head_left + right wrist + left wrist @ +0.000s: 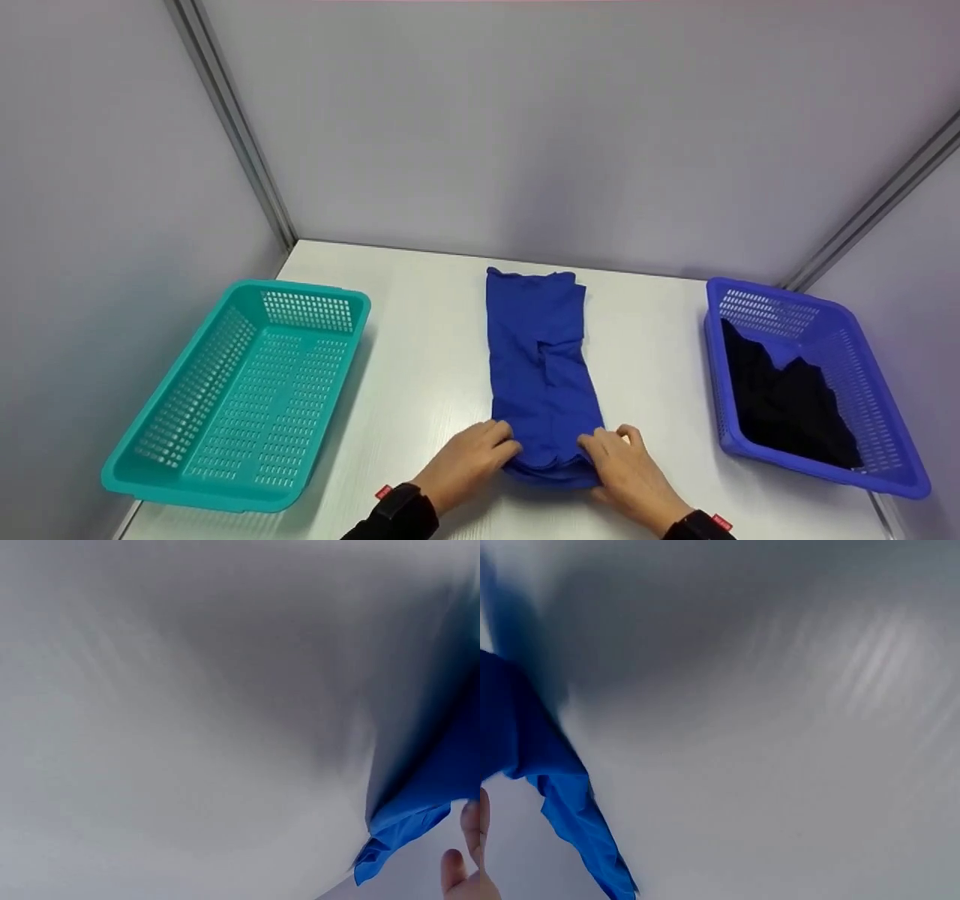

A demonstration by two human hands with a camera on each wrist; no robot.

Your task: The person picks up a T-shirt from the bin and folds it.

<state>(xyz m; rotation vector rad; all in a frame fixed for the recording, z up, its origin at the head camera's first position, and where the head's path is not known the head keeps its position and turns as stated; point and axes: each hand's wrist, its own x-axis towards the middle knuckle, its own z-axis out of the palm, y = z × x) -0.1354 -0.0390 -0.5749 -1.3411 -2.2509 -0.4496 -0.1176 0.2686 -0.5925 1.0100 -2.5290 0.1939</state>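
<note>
A blue garment [536, 360], folded into a long narrow strip, lies lengthwise on the white table. My left hand [469, 459] pinches its near end at the left corner, fingers bent over the cloth. At the right corner of that same end, my right hand [630, 474] grips the fabric between thumb and fingers. The near edge shows layered, curved folds between the hands. In the left wrist view the blue cloth [551, 735] runs down the left side. The right wrist view catches the cloth [431, 776] and a few fingertips [453, 868] at its right edge.
A teal perforated basket [311, 480] with nothing in it stands on the left of the white table [420, 337]. On the right is a blue-violet basket [851, 315] holding black cloth [787, 405]. Grey panels [525, 135] enclose the table at the back and sides.
</note>
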